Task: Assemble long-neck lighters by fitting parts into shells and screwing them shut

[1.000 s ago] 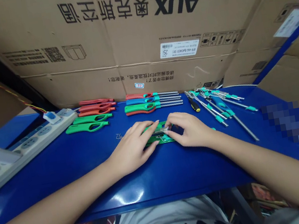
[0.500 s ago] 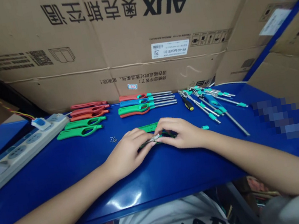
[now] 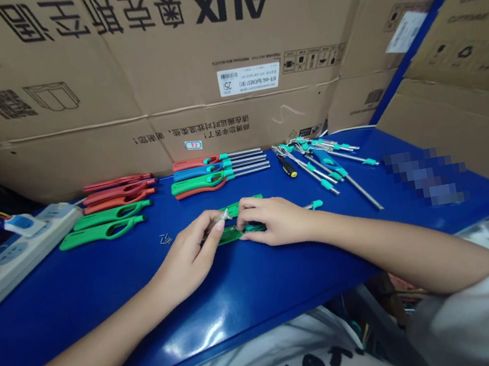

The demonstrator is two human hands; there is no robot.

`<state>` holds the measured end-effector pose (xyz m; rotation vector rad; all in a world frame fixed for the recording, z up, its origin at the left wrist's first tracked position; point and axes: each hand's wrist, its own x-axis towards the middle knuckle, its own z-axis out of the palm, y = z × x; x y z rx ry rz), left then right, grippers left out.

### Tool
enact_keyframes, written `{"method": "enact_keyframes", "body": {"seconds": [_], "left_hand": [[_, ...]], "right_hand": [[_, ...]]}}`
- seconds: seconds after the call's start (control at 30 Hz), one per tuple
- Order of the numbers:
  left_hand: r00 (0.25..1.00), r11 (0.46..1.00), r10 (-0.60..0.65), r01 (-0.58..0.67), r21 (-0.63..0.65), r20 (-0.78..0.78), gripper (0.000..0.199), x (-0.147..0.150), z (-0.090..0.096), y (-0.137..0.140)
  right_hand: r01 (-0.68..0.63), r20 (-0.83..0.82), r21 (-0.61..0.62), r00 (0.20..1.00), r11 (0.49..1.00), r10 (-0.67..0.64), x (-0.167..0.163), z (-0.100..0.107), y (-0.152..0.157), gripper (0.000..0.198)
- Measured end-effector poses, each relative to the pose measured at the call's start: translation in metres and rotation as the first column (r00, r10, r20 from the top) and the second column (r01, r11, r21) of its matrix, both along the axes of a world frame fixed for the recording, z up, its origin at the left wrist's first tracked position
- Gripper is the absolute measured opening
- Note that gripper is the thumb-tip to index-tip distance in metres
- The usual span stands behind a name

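My left hand (image 3: 190,251) pinches a small pale, metallic-looking part (image 3: 226,214) between thumb and forefinger. The far end of that part is hidden in the palm. Curled down over a green lighter casing half (image 3: 229,235) is my right hand (image 3: 274,223), its fingertips on the casing and thin wiring. Behind the fingers lies a second green casing half (image 3: 256,198), partly covered. A turquoise tip (image 3: 317,204) of a metal tube sticks out past my right wrist. Small metal pins (image 3: 166,238) lie to the left of my left hand.
Red and green lighter handles (image 3: 103,233) lie at the left, beside a white power strip (image 3: 13,259). Lighters with metal tubes (image 3: 200,184) are lined up at the back. Wired tubes (image 3: 362,188) and a black-yellow screwdriver (image 3: 287,166) lie right. A cardboard sheet (image 3: 140,94) stands behind.
My hands have drawn apart, the left carrying the small part leftward from the right fingertips. The right hand has come down onto the casing, and more of the green halves shows. The view has shifted.
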<state>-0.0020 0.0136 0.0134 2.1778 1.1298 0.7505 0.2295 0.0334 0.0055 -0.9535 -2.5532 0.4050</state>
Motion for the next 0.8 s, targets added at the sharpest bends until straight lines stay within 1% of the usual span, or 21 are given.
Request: {"method": "enact_keyframes", "body": {"seconds": [0.07, 0.2, 0.27, 0.37, 0.43, 0.5, 0.57, 0.63, 0.7, 0.8], "left_hand": [[0.999, 1.000, 0.011, -0.012, -0.024, -0.033, 0.032, 0.000, -0.003, 0.001], [0.999, 0.998, 0.041, -0.042, -0.048, -0.032, 0.031, -0.001, -0.007, 0.001], [0.999, 0.998, 0.047, -0.048, -0.051, -0.025, 0.028, -0.001, -0.007, 0.001], [0.999, 0.997, 0.042, -0.043, -0.057, -0.020, 0.025, -0.001, -0.007, 0.001], [1.000, 0.998, 0.022, -0.023, -0.057, -0.009, 0.024, 0.000, -0.007, 0.001], [1.000, 0.998, -0.005, 0.005, -0.056, -0.003, 0.024, 0.000, -0.008, 0.001], [1.000, 0.998, -0.030, 0.030, -0.064, -0.004, 0.024, 0.000, -0.007, 0.000], [0.999, 0.996, -0.040, 0.039, -0.076, -0.013, 0.025, 0.001, -0.007, 0.000], [0.999, 0.996, -0.035, 0.034, -0.082, -0.018, 0.026, 0.001, -0.006, 0.000], [1.000, 0.997, -0.012, 0.011, -0.078, -0.006, 0.029, 0.002, -0.005, 0.000]], "right_hand": [[0.007, 0.004, -0.003, 1.000, 1.000, -0.007, 0.000, 0.000, 0.000, 0.012], [0.066, -0.025, -0.031, 0.997, 0.997, -0.067, -0.001, 0.001, -0.002, 0.030], [0.083, -0.022, -0.033, 0.996, 0.996, -0.083, -0.002, 0.001, -0.002, 0.027], [0.058, -0.023, -0.024, 0.998, 0.998, -0.058, -0.002, -0.001, -0.002, 0.011], [0.032, -0.078, -0.036, 0.996, 0.999, -0.034, -0.002, -0.002, 0.000, 0.005], [0.011, -0.165, -0.070, 0.986, 0.997, -0.023, -0.001, -0.003, 0.002, 0.004], [-0.004, -0.263, -0.137, 0.964, 0.991, -0.032, 0.000, -0.005, 0.006, 0.006], [-0.023, -0.360, -0.242, 0.931, 0.970, -0.067, 0.001, -0.006, 0.010, 0.012], [-0.043, -0.439, -0.373, 0.888, 0.927, -0.136, 0.003, -0.009, 0.015, 0.021], [-0.071, -0.489, -0.547, 0.836, 0.834, -0.250, 0.006, -0.012, 0.021, 0.032]]}}
